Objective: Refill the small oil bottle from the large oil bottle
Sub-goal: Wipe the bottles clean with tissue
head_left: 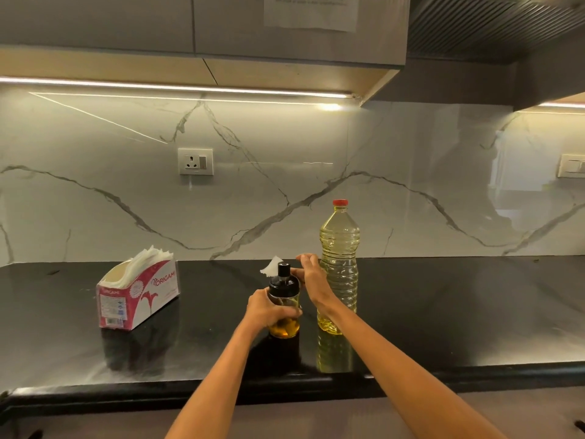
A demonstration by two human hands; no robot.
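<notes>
- Left hand [269,307] fingers wrap the small oil bottle [284,302], frame centre.
- Right hand [311,280] fingers loosely spread beside its black cap.
- Large oil bottle [338,267] just right; bare worktop [474,312] beyond.

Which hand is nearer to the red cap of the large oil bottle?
The right hand. It is raised beside the large oil bottle, well below its red cap. The left hand grips the small oil bottle, lower and farther left.

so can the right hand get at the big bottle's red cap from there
Probably yes: the right hand is open beside the big bottle, and nothing covers the red cap above it.
</notes>
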